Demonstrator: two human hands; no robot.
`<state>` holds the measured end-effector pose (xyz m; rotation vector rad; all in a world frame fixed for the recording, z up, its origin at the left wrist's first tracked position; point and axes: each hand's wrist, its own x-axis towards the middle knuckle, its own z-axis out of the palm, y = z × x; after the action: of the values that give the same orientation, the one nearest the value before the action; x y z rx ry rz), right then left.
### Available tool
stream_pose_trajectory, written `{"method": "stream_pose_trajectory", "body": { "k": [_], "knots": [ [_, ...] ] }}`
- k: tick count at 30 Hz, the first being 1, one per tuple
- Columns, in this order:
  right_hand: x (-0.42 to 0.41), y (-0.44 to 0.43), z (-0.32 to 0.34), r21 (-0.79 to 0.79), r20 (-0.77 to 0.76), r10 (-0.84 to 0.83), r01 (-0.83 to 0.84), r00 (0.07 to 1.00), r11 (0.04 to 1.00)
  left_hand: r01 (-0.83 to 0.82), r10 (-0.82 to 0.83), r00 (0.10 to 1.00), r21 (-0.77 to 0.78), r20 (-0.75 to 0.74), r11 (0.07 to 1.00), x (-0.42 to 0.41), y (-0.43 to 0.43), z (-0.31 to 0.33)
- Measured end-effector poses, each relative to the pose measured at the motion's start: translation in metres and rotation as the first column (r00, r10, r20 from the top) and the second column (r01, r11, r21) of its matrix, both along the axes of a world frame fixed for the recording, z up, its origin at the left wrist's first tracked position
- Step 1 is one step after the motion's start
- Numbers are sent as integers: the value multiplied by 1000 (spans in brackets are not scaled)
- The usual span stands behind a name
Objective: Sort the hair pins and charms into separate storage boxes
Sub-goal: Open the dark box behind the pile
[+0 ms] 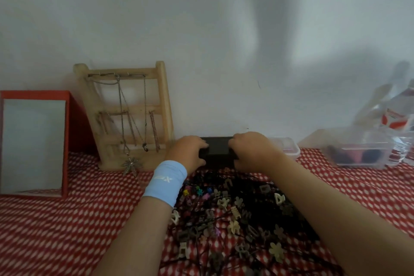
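1. Far left edge of the red cloth with white dots [67, 231]: a red-framed rectangular mirror [33, 145], upright, well apart from both hands. Little risk judged here.
2. Just right of it, at the far edge by the wall: a pale wooden ladder-shaped stand [132, 119] hung with thin metal chains, near the left wrist. Easily knocked by a sideways pull, with chains tangled or the stand tipped.
3. Left hand [189, 152], above a light blue wristband [164, 182]: fingers curled round the left end of the black rectangular box [218, 149], gripping it.
4. The black box itself: middle of the far edge, between the two hands. Lid on or off: cannot tell. Likely to slip or jump if tugged with a jerk.
5. Right hand [251, 150]: fingers curled over the right end of the same box, holding it; thumb hidden.
6. Nearer, between the forearms, in the middle of the cloth: thin black hair pins [208, 177] mixed with small beige, brown and coloured charms [234, 226], not yet sorted. Main danger judged: the box dragged back through this heap, or a forearm lowered on it, scattering small pieces.
7. Just beside the right hand: a small clear plastic box [289, 149]. Easily pushed away by the wrist.
8. Far right edge: a larger clear plastic container [358, 152] and a clear plastic bottle [401, 119], well apart.
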<state>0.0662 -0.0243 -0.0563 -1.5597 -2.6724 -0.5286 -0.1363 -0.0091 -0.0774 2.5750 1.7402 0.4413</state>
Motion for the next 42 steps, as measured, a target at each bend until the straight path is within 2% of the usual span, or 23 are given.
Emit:
{"method": "stream_pose_trajectory", "body": {
  "k": [6, 13, 16, 18, 21, 25, 27, 30, 33, 35, 36, 39, 42],
  "knots": [
    [-6, -5, -7, 11, 53, -17, 17, 998, 1000, 79, -81, 989, -19, -121, 997, -4, -5, 8],
    [-8, -5, -2, 22, 108, 19, -22, 994, 1000, 25, -27, 998, 46, 62, 999, -2, -11, 1],
    [-10, -5, -2, 58, 109, 34, -40, 994, 997, 7, -9, 999, 36, 47, 999, -1, -9, 2],
    [-12, -4, -5, 76, 107, 20, -28, 994, 997, 27, -26, 999, 9, -42, 1000, -1, -7, 2],
    [-9, -1, -6, 51, 16, -27, 26, 1000, 998, 58, -45, 975, 54, -218, 997, 0, -5, 0],
    [-2, 2, -5, 12, -140, -54, 57, 989, 998, 66, -35, 964, 111, -263, 992, 1, -2, 5],
    [4, 3, -5, -31, -215, -69, 64, 974, 997, 76, -41, 978, 166, -205, 983, -1, -2, 6],
    [14, 4, -4, -63, -372, -86, 67, 924, 996, 30, -28, 1000, 358, -10, 933, -4, -10, 3],
    [20, 3, -3, 45, -458, -93, 127, 884, 991, -60, -27, 984, 475, 176, 878, -3, -21, 4],
    [19, 4, -1, 169, -446, -66, 156, 893, 973, -11, -64, 987, 457, 149, 889, -2, -25, 2],
    [18, 5, -1, 176, -480, -53, 155, 876, 972, 24, -83, 990, 436, 116, 900, -2, -26, -1],
    [13, 6, 1, 45, -614, -85, 142, 785, 989, 65, -94, 995, 438, 45, 897, -2, -28, -10],
    [11, 8, 3, -92, -678, -168, 144, 716, 985, 42, -75, 996, 439, 57, 898, -2, -29, -13]
  ]
}}
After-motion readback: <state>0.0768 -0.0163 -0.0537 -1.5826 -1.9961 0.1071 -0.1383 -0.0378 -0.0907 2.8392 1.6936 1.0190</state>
